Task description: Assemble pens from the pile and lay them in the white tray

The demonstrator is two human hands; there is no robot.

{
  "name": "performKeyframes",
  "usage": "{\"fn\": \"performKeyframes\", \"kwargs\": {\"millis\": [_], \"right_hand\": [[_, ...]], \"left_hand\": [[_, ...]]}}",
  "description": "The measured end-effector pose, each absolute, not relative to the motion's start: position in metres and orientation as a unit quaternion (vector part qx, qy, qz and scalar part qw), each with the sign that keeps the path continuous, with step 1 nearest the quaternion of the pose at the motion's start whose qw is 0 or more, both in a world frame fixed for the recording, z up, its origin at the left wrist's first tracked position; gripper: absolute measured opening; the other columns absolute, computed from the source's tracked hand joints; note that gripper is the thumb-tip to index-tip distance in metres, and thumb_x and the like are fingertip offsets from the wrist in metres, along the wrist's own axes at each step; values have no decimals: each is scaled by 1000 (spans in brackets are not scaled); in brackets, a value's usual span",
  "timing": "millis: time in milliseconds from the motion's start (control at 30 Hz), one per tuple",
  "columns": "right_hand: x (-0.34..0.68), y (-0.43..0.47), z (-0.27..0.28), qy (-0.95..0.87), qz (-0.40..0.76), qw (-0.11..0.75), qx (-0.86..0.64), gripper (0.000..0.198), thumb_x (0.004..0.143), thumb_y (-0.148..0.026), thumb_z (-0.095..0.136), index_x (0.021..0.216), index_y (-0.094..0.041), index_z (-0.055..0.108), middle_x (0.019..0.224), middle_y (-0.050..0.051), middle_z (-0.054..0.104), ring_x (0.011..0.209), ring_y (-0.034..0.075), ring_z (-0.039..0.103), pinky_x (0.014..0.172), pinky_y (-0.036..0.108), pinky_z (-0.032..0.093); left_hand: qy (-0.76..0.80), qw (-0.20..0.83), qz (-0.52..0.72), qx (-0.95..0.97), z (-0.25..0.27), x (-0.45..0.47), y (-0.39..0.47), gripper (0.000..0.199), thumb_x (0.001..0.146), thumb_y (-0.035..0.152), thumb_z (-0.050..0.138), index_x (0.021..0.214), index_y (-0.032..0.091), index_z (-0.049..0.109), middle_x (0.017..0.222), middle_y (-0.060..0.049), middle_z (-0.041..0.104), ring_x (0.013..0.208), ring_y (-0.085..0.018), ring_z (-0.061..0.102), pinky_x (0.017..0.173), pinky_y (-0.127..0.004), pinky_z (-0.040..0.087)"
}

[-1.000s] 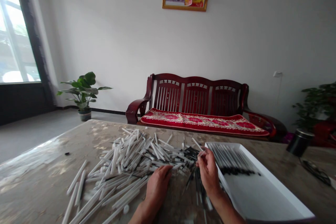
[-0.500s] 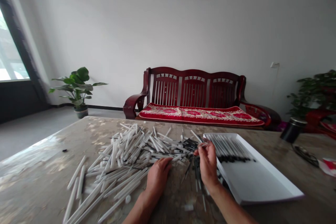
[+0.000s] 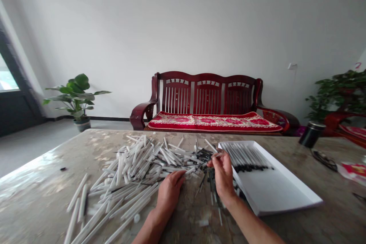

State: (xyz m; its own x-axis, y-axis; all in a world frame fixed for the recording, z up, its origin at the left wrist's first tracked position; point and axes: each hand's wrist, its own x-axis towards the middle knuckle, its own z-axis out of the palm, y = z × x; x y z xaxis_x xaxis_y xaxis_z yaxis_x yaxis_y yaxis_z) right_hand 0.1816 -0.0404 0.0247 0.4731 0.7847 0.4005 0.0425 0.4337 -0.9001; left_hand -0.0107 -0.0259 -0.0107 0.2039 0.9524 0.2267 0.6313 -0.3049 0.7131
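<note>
My left hand (image 3: 171,187) rests low over the pile, its fingers pressed together at the end of a whitish pen barrel (image 3: 190,170). My right hand (image 3: 224,175) is raised beside the tray, thumb and fingers pinched on a slim pen part whose exact kind is too small to make out. White pen barrels (image 3: 137,160) lie heaped to the left of my hands. Thin black pen parts (image 3: 203,155) are heaped beyond and between the hands, and more dark parts (image 3: 212,187) lie under my right wrist.
A white shallow tray (image 3: 286,190) at the right holds a row of clear pens (image 3: 247,156) with black ends. Behind it stand a black canister (image 3: 312,134) and a dark cable (image 3: 324,160). A small white piece (image 3: 203,222) lies near the table's front. A red wooden bench (image 3: 207,95) stands beyond.
The view has shifted slightly to the right, so everything appears further left. Both hands keep nearly the same pose, with fingers still closed.
</note>
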Motion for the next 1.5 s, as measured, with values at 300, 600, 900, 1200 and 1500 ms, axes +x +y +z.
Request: {"fn": "performKeyframes", "kwargs": {"millis": [300,600,900,1200,1500], "right_hand": [[170,-43,13,-467,286,694,-468,29,82,-46,62,98,-22,56,80,0,58,65,17,60,63,31,54],[161,-53,1,-631,247,531,-509,32,86,-47,58,99,-21,70,97,9,71,85,22,65,77,33,53],[164,-49,9,-451,379,636,-498,45,78,-60,61,96,-20,66,77,6,71,66,22,66,58,32,54],[151,-54,5,-579,362,564,-464,27,84,-43,58,98,-22,68,86,5,73,75,21,67,62,29,53],[212,-39,24,-677,140,287,-662,17,75,-14,58,80,-23,72,84,3,75,83,20,68,74,27,46]], "left_hand": [[500,223,342,764,-10,-8,-28,27,88,24,54,106,27,74,105,-3,76,98,-22,68,87,-29,47],[451,161,377,792,-11,-9,-27,26,89,23,56,109,28,73,96,-4,76,92,-22,68,89,-32,48],[440,223,512,703,6,2,-44,17,86,31,60,91,25,75,85,-6,71,81,-22,65,77,-32,49],[376,644,566,350,3,18,-42,42,70,45,76,98,14,68,73,-3,69,62,-13,63,48,-19,44],[401,687,585,159,10,6,-25,13,92,11,53,83,12,62,68,-5,71,61,-12,70,55,-18,56]]}}
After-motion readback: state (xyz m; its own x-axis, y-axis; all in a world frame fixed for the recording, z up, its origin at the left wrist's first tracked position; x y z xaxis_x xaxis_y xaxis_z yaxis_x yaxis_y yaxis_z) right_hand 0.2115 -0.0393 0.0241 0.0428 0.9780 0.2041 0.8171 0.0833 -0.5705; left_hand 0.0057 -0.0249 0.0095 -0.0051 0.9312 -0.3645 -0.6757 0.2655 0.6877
